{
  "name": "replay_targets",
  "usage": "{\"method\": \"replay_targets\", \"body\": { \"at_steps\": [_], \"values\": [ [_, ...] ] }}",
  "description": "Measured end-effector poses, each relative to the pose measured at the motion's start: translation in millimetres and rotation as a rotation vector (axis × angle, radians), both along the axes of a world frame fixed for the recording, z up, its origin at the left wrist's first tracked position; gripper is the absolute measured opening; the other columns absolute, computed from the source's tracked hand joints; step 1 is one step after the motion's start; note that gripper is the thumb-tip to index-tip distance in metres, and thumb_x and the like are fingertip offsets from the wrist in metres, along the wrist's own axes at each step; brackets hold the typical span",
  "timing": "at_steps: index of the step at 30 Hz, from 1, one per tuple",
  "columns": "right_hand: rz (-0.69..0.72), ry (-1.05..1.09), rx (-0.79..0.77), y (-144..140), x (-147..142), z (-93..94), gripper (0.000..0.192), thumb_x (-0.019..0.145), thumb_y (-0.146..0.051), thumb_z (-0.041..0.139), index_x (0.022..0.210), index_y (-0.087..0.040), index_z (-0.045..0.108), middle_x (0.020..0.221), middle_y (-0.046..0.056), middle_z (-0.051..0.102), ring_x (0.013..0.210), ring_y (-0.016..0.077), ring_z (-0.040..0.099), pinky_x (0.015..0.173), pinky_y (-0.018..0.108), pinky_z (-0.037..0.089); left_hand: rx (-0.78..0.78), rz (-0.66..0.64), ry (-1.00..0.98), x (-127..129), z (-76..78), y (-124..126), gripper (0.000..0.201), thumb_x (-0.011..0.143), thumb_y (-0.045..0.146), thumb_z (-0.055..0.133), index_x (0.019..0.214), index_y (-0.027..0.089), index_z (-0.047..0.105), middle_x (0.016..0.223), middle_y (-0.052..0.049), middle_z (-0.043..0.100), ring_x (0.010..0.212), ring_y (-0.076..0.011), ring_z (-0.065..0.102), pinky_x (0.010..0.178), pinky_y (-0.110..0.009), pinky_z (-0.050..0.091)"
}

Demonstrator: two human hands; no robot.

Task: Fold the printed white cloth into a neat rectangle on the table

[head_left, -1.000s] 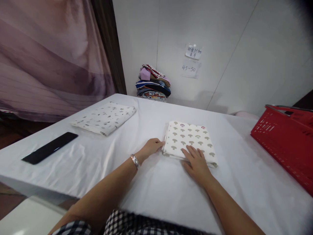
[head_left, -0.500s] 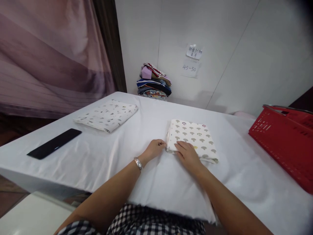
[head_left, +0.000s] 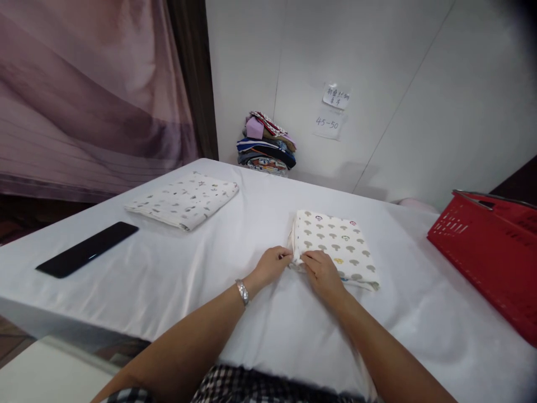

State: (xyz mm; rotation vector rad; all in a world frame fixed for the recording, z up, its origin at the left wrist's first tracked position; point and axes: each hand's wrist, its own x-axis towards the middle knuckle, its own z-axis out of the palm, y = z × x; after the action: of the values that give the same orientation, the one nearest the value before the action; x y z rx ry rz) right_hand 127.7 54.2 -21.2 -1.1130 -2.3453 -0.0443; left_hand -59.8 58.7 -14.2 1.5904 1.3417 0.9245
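Observation:
A folded white cloth (head_left: 335,240) printed with grey mushrooms lies on the white-covered table in front of me. My left hand (head_left: 273,264), with a silver bracelet at the wrist, pinches the cloth's near left corner. Close beside it, my right hand (head_left: 322,275) has its fingertips closed on the same cloth's near edge, a little right of that corner. The layers at the left edge look slightly lifted and parted. Farther left, a second folded white cloth (head_left: 187,200) with small grey prints lies flat, apart from both hands.
A black phone-like slab (head_left: 88,249) lies at the table's left. On the right stands a red plastic basket (head_left: 482,252) with a metal handle. Behind the table's far edge is a stack of folded fabrics (head_left: 266,143) by the wall, near handwritten paper signs (head_left: 329,122).
My right hand has drawn its fingers from the cloth's top to its near left edge, and the left edge now looks more lifted. The view has shifted slightly.

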Motion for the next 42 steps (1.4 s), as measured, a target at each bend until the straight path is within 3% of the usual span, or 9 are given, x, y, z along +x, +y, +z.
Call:
{"method": "replay_targets", "body": {
  "at_steps": [4,7,12,16,19,26,31,37,42],
  "values": [
    [0.008,0.051,-0.052,-1,-1,2.0,0.03,0.09,-0.02,0.04,0.109,-0.021,0.063,0.103,0.008,0.064,0.095,0.0214,0.056,0.082,0.038,0.045,0.072,-0.018,0.113,2,0.5,-5,0.025,0.073,0.042,0.055,0.072,0.018,0.062,0.075,-0.001,0.058,0.068,-0.0152,0.051,0.061,-0.025,0.037],
    [0.023,0.123,-0.197,1,-1,11.7,0.027,0.086,-0.022,0.047,0.104,-0.023,0.066,0.106,0.006,0.064,0.098,0.0213,0.056,0.086,0.038,0.045,0.134,-0.011,0.18,3,-1.5,-5,0.029,0.076,0.041,0.052,0.058,0.018,0.049,0.066,0.001,0.049,0.062,-0.0135,0.045,0.057,-0.025,0.032],
    [0.027,0.231,-0.421,32,-4,37.1,0.025,0.084,-0.025,0.046,0.095,-0.023,0.069,0.102,0.003,0.067,0.094,0.0178,0.061,0.083,0.032,0.047,0.136,-0.065,0.122,3,-4.9,-3,0.033,0.08,0.037,0.044,0.055,0.018,0.034,0.057,0.004,0.037,0.058,-0.0116,0.037,0.055,-0.024,0.026],
    [-0.172,0.042,-0.409,80,-17,51.2,0.031,0.084,-0.021,0.042,0.104,-0.023,0.067,0.108,0.0,0.067,0.1,0.0154,0.059,0.088,0.027,0.043,0.105,-0.114,0.129,1,-4.0,-4,0.03,0.08,0.033,0.041,0.056,0.019,0.03,0.055,0.004,0.03,0.055,-0.0109,0.032,0.052,-0.024,0.022],
    [-0.306,-0.111,-0.458,113,-28,57.7,0.034,0.086,-0.021,0.041,0.11,-0.023,0.064,0.102,0.0,0.069,0.092,0.0141,0.061,0.079,0.023,0.044,0.114,-0.123,0.151,1,-2.7,-4,0.026,0.079,0.029,0.039,0.057,0.019,0.029,0.055,0.004,0.031,0.055,-0.0108,0.031,0.051,-0.024,0.021],
    [-0.504,-0.296,-0.509,162,-49,67.5,0.033,0.085,-0.038,0.045,0.096,-0.016,0.066,0.086,0.01,0.07,0.083,0.0199,0.063,0.068,0.026,0.043,0.134,-0.135,0.184,1,-3.7,-3,0.021,0.075,0.022,0.038,0.056,0.019,0.031,0.054,0.003,0.033,0.055,-0.0111,0.033,0.051,-0.025,0.021],
    [-0.554,-0.436,-0.577,182,-63,65.9,0.034,0.078,-0.038,0.054,0.096,-0.013,0.066,0.082,0.014,0.069,0.083,0.0246,0.064,0.066,0.029,0.046,0.141,-0.138,0.181,0,-6.1,-3,0.021,0.075,0.021,0.038,0.056,0.019,0.029,0.054,0.004,0.034,0.054,-0.0106,0.032,0.052,-0.025,0.02],
    [-0.531,-0.546,-0.629,192,-73,66.5,0.026,0.067,-0.02,0.062,0.089,-0.011,0.069,0.078,0.016,0.069,0.079,0.0262,0.066,0.064,0.03,0.048,0.132,-0.16,0.179,0,-7.2,-2,0.019,0.074,0.019,0.037,0.056,0.019,0.029,0.054,0.004,0.035,0.054,-0.0105,0.033,0.052,-0.024,0.021],
    [-0.542,-0.558,-0.57,198,-77,70.6,0.034,0.068,-0.018,0.06,0.102,-0.012,0.066,0.093,0.017,0.068,0.092,0.027,0.063,0.071,0.032,0.048,0.101,-0.194,0.159,2,-8.1,-1,0.017,0.072,0.018,0.037,0.056,0.019,0.031,0.054,0.004,0.036,0.055,-0.0105,0.034,0.053,-0.024,0.023]
  ]
}}
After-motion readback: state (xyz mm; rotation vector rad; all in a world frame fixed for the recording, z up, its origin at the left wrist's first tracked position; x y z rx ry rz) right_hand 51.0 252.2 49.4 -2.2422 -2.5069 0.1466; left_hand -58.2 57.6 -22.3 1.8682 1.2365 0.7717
